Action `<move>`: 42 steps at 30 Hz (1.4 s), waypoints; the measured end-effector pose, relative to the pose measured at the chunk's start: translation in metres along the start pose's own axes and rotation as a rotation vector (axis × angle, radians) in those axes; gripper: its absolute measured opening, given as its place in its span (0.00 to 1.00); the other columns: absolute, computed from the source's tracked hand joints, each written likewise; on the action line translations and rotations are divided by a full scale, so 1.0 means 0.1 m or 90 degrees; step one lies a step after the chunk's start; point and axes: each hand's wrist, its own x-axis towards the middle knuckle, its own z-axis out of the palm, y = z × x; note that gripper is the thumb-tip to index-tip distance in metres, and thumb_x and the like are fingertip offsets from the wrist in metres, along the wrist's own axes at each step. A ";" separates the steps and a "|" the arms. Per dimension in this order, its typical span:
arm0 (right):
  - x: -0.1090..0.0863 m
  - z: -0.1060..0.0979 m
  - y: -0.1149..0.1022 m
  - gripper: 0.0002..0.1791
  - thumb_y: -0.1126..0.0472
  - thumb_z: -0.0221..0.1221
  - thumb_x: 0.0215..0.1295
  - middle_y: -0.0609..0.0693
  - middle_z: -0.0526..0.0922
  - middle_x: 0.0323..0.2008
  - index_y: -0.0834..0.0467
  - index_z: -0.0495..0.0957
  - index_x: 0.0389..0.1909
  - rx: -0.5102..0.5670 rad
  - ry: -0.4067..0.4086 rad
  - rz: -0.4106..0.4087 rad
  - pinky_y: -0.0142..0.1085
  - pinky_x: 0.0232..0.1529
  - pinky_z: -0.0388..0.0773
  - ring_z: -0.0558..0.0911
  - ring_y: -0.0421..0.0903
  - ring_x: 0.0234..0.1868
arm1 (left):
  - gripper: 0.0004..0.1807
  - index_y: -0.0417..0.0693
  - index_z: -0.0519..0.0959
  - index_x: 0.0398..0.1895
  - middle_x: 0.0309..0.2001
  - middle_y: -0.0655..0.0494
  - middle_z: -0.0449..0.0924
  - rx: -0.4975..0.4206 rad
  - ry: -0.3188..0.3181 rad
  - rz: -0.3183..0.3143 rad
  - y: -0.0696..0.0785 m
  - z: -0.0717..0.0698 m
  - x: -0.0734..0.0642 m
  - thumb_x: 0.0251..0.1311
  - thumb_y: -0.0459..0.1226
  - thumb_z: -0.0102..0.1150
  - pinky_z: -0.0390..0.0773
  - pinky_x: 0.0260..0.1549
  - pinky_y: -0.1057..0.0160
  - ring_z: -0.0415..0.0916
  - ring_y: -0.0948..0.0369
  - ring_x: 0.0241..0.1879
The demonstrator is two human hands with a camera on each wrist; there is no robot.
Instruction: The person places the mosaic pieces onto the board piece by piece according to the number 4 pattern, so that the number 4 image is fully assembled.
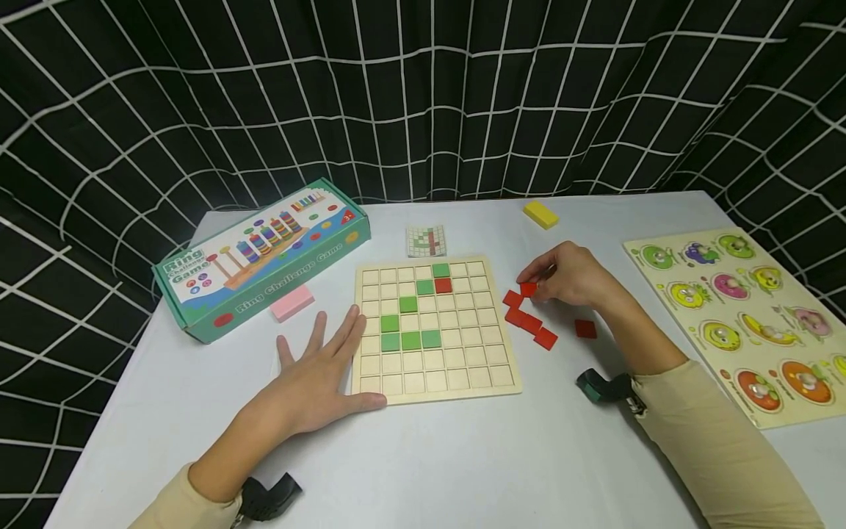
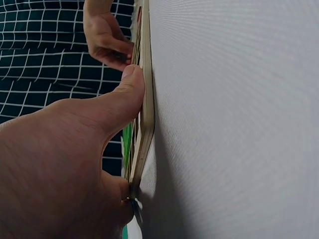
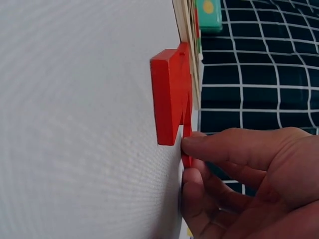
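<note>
A wooden grid board lies on the table with several green tiles and one red tile in its squares. My left hand rests at the board's left side with fingers spread; its thumb lies along the near left corner, against the edge in the left wrist view. To the right of the board, my right hand pinches a red square tile between thumb and fingers, down at the table. Several loose red tiles lie just in front of it, and a single red tile sits apart.
Behind the board lies a small pattern card. A green game box stands at the back left with a pink block beside it. A yellow block is near the far edge; a fruit puzzle board occupies the right side.
</note>
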 end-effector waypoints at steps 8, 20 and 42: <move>-0.02 -0.02 -0.01 0.17 0.69 0.67 0.60 0.60 0.84 0.47 0.58 0.89 0.51 0.001 -0.001 -0.010 0.37 0.37 0.77 0.75 0.55 0.47 | 0.68 0.56 0.39 0.86 0.86 0.58 0.31 0.001 0.002 0.000 0.00 0.00 0.00 0.53 0.77 0.58 0.31 0.61 0.12 0.27 0.36 0.83; -0.05 -0.04 -0.01 0.17 0.68 0.67 0.62 0.61 0.86 0.51 0.58 0.89 0.52 0.023 0.001 -0.025 0.38 0.39 0.76 0.75 0.55 0.49 | 0.67 0.57 0.39 0.87 0.86 0.59 0.31 -0.002 0.002 -0.001 0.00 -0.01 -0.01 0.53 0.77 0.58 0.30 0.62 0.12 0.27 0.37 0.83; -0.05 -0.05 -0.03 0.18 0.65 0.70 0.63 0.58 0.88 0.53 0.59 0.88 0.55 0.087 -0.028 -0.052 0.39 0.45 0.75 0.78 0.54 0.50 | 0.67 0.57 0.39 0.87 0.86 0.60 0.30 -0.008 -0.001 0.001 -0.01 -0.02 -0.02 0.53 0.77 0.58 0.29 0.62 0.12 0.27 0.37 0.83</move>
